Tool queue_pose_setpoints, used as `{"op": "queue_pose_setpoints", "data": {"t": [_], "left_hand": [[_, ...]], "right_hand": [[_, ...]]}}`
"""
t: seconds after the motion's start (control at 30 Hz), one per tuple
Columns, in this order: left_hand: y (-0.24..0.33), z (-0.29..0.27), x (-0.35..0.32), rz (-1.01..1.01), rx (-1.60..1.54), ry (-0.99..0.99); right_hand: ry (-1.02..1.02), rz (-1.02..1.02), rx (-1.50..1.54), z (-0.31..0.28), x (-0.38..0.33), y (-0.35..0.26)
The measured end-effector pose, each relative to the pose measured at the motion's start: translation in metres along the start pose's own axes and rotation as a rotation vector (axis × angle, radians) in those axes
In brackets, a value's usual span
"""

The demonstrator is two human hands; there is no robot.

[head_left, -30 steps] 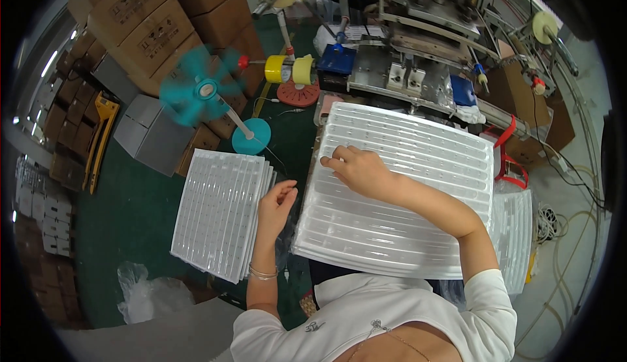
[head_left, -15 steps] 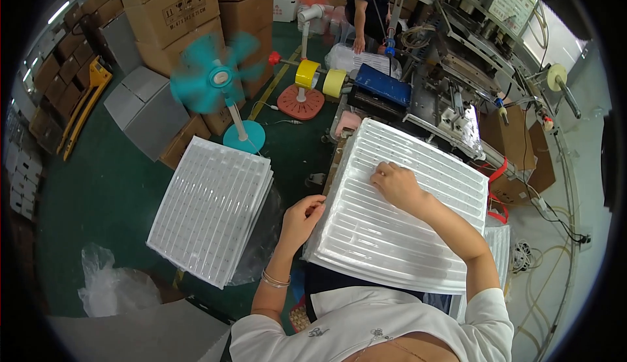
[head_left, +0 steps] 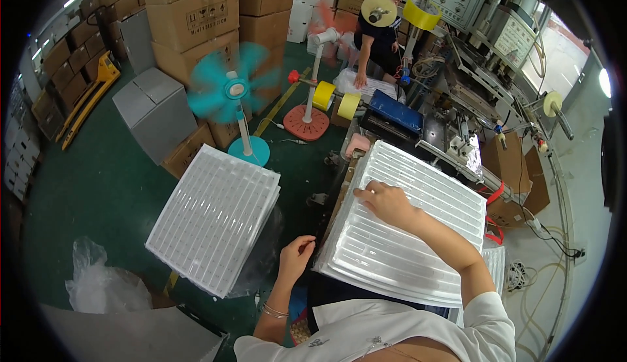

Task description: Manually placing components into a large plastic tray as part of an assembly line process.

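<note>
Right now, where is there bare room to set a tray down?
Bare green floor lies between the grey box, the tray stack and the plastic bag. It is crowded around the ribbed tray under the right hand: machine and fan bases hem it in.

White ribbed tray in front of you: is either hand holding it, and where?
The left hand grips the white ribbed tray at its near-left edge; the right hand lies flat on top, steadying rather than gripping.

— Where does the ridged plastic tray stack (head_left: 405, 231) lie?
— At centre, under the right hand (head_left: 386, 202). The left hand (head_left: 297, 254) sits at its 9 o'clock edge.
— And the second tray stack (head_left: 215, 218)?
— Further toward 9 o'clock, with the standing fan (head_left: 232, 94) at its 12 o'clock.
</note>
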State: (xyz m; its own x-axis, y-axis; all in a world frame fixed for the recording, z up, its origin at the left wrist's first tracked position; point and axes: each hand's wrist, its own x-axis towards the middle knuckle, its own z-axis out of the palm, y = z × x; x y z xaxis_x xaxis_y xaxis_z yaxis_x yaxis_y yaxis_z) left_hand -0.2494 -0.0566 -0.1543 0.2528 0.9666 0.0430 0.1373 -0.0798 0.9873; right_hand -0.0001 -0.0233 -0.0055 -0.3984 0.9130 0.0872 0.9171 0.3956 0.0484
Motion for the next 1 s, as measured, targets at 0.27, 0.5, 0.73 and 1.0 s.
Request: {"op": "queue_pose_setpoints", "data": {"t": [0.27, 0.5, 0.73, 1.0], "left_hand": [[-0.057, 0.023, -0.060, -0.293, 0.357, 0.051], [-0.085, 0.061, -0.057, -0.366, 0.585, -0.129], [-0.159, 0.055, -0.008, 0.300, 0.767, -0.128], [-0.092, 0.051, -0.008, 0.193, 0.874, -0.586]], "right_hand": [[0.062, 0.005, -0.010, 0.024, -0.003, 0.010], [0.450, 0.117, 0.459, -0.017, -0.030, 0.003], [0.466, 0.229, 0.723, -0.052, -0.108, -0.002], [0.497, 0.201, 0.748, -0.057, -0.167, 0.003]]}}
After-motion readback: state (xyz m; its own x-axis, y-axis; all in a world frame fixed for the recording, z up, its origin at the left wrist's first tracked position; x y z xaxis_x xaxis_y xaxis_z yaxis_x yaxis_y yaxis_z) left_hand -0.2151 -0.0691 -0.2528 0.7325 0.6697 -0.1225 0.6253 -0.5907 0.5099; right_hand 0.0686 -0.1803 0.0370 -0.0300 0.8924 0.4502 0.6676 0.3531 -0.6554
